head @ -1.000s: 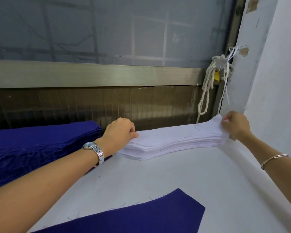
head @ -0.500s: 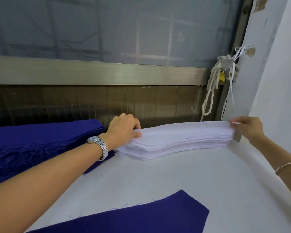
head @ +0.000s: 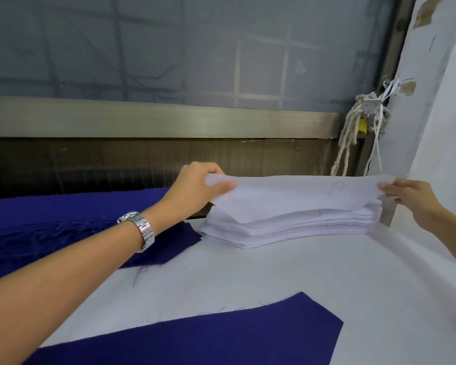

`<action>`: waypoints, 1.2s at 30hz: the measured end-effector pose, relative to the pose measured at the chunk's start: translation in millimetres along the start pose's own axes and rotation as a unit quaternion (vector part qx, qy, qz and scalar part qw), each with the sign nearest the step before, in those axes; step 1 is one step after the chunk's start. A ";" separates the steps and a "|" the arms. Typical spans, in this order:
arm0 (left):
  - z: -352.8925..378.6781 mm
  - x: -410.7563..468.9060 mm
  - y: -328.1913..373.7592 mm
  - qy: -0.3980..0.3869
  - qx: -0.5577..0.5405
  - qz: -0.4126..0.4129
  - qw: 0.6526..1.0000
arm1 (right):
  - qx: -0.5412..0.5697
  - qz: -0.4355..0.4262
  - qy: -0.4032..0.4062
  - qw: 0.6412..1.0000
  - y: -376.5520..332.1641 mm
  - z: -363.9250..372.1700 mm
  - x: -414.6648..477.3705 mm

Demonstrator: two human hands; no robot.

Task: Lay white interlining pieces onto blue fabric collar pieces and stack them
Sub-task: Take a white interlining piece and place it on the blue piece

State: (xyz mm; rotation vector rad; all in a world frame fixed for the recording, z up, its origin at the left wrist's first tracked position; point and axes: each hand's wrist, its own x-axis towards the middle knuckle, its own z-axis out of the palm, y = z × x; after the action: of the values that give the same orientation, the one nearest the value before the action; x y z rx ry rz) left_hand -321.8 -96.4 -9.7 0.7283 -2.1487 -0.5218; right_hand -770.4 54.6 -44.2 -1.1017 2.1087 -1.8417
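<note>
Since a second ago, our two hands have raised the top white interlining piece [head: 300,196] off its stack [head: 287,230], where it lay flat before. Seen from the head camera, our left hand [head: 195,188] pinches one end between thumb and fingers and our right hand [head: 411,198] pinches the other, so the piece hangs between them just above the stack. Thin and limp (it sags in the middle), it should weigh almost nothing; we judge the two ends the right hold, kept gently taut. Nearer us than both hands, a blue collar piece [head: 221,335] lies flat on the surface [head: 274,272]. Beside our left wrist sits the blue stack [head: 50,219].
</note>
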 end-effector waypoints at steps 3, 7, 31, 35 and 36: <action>-27.2 -12.9 5.7 -0.033 -0.009 -0.030 0.999 | -0.018 0.011 -0.040 0.999 -9.8 -5.0 -3.8; -70.8 -45.8 -0.4 -0.076 -0.031 -0.079 0.993 | 0.027 0.047 -0.153 0.987 -28.3 -9.6 -23.1; -224.1 -231.0 -73.4 -0.371 -0.014 -0.334 0.866 | -0.173 0.069 -0.543 0.819 -69.9 58.1 -175.7; -221.0 -236.1 -79.1 -0.381 0.022 -0.353 0.854 | -0.193 0.073 -0.558 0.804 -67.5 64.0 -188.2; -220.1 -237.1 -80.6 -0.380 0.030 -0.357 0.853 | -0.195 0.075 -0.560 0.802 -67.5 65.1 -190.0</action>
State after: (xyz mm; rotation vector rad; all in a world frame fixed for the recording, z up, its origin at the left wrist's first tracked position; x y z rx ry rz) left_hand 1.7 -29.6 -54.6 1.5805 -2.5483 -1.3155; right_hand -568.7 115.5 -66.4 -1.4925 1.6807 -0.3609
